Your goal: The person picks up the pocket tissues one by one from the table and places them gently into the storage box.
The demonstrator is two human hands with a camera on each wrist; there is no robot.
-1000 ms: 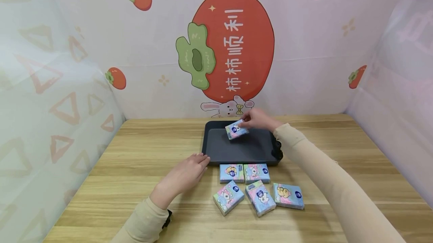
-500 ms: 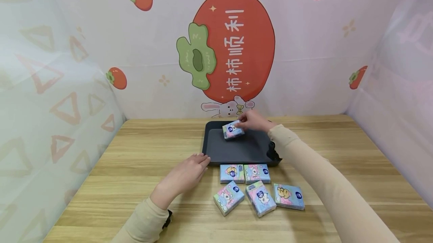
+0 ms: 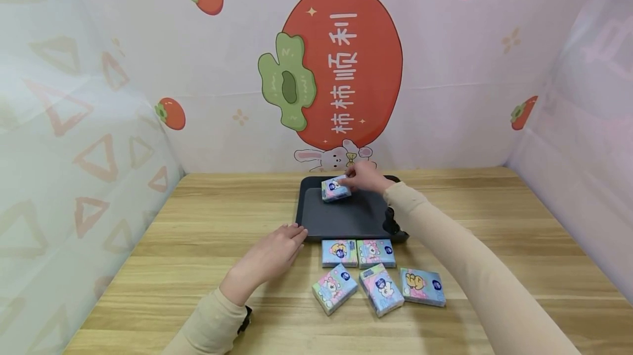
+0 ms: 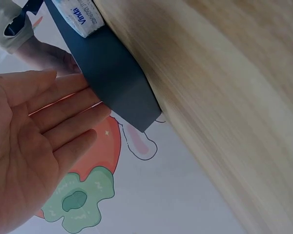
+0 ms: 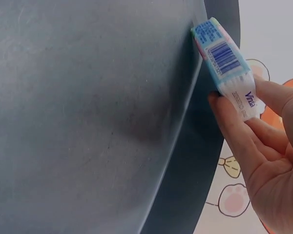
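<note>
My right hand [image 3: 365, 176] pinches a blue and pink tissue pack [image 3: 335, 190] over the back left part of the dark grey tray [image 3: 341, 223]. In the right wrist view, thumb and fingers hold one end of that tissue pack [image 5: 224, 58], and its barcode side shows. The pack is close to the tray's far wall; I cannot tell whether it touches. My left hand [image 3: 272, 250] lies at the tray's front left corner, fingertips on the rim. The left wrist view shows the left hand [image 4: 44, 122] with straight fingers against the tray's outer wall [image 4: 112, 73].
Two tissue packs, a left one [image 3: 339, 253] and a right one [image 3: 376, 253], lie side by side against the tray's front. Nearer are three more: one tilted [image 3: 334, 289], one slanted [image 3: 381, 290] and one at the right [image 3: 422, 287]. A printed cloth wall [image 3: 222, 140] stands behind the table.
My right hand has carried the tissue pack left across the back of the tray, and the pack sits slightly lower and more level. The left hand and the other packs stay put.
</note>
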